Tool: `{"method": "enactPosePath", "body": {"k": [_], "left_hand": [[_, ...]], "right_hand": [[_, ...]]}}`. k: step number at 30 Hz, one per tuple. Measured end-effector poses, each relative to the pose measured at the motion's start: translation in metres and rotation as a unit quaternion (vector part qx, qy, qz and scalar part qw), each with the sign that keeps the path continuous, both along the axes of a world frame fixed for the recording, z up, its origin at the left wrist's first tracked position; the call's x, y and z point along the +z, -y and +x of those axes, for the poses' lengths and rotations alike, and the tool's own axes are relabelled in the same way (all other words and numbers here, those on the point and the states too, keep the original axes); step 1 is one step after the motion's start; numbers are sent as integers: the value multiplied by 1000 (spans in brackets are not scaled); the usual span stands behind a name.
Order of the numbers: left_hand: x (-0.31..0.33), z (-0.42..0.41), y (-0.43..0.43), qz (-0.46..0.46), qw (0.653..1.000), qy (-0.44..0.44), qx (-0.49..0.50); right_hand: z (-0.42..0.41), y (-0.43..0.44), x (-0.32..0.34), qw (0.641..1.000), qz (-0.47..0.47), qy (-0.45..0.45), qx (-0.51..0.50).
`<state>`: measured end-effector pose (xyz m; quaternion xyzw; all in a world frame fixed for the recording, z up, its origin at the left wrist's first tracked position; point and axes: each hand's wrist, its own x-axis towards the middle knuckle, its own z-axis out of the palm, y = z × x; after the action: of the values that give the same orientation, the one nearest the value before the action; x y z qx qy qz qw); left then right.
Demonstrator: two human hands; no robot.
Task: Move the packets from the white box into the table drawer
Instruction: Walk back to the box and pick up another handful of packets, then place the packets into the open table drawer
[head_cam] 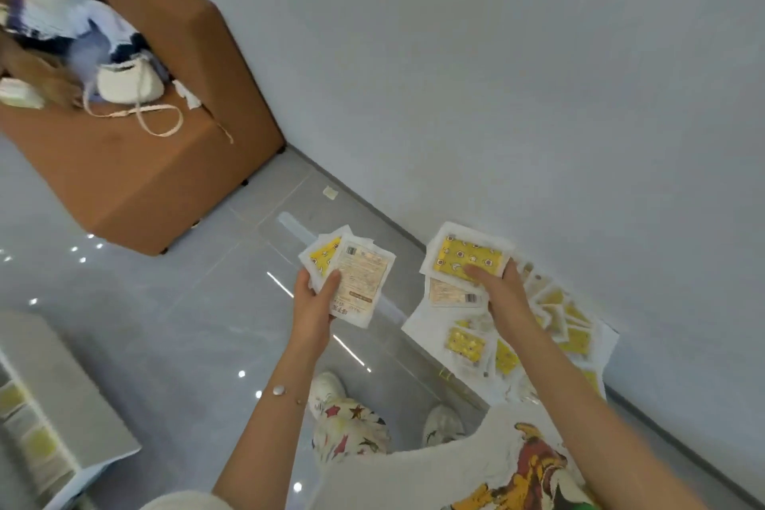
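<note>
My left hand (316,300) grips a small stack of white and yellow packets (360,282) above the grey floor. My right hand (503,294) grips two more packets (465,257), the top one yellow with a flower print, just above the white box (418,329). Several yellow and white packets (550,327) lie loose in that box by the wall. At the lower left edge a white table with an open drawer (29,431) shows a few yellow packets inside it, blurred.
A brown sofa block (165,161) stands at the upper left with clothes and a white bag (128,83) piled on it. Grey glossy floor tiles spread between it and my feet (331,389). A pale wall runs along the right.
</note>
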<state>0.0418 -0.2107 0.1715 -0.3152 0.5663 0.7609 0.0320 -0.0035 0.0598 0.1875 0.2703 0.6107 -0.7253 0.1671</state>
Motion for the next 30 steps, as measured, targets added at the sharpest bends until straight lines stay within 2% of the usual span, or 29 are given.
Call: {"method": "enactPosePath", "body": {"k": [6, 11, 14, 18, 22, 26, 30], "left_hand": [[32, 37, 143, -22, 993, -42, 110], [49, 76, 246, -35, 979, -60, 191], [53, 99, 295, -33, 966, -65, 248], [55, 121, 341, -25, 943, -76, 322], [53, 132, 377, -24, 918, -83, 387], [47, 131, 411, -22, 898, -81, 432], [44, 114, 445, -4, 863, -96, 495]], "right_hand": [[-28, 165, 36, 992, -6, -40, 118], [-35, 298, 62, 966, 33, -85, 240], [-35, 367, 69, 955, 14, -86, 285], [-35, 442, 72, 941, -14, -75, 330], [-42, 503, 70, 916, 10, -92, 390], [-56, 557, 65, 883, -8, -101, 458], [-79, 613, 62, 862, -21, -86, 500]]}}
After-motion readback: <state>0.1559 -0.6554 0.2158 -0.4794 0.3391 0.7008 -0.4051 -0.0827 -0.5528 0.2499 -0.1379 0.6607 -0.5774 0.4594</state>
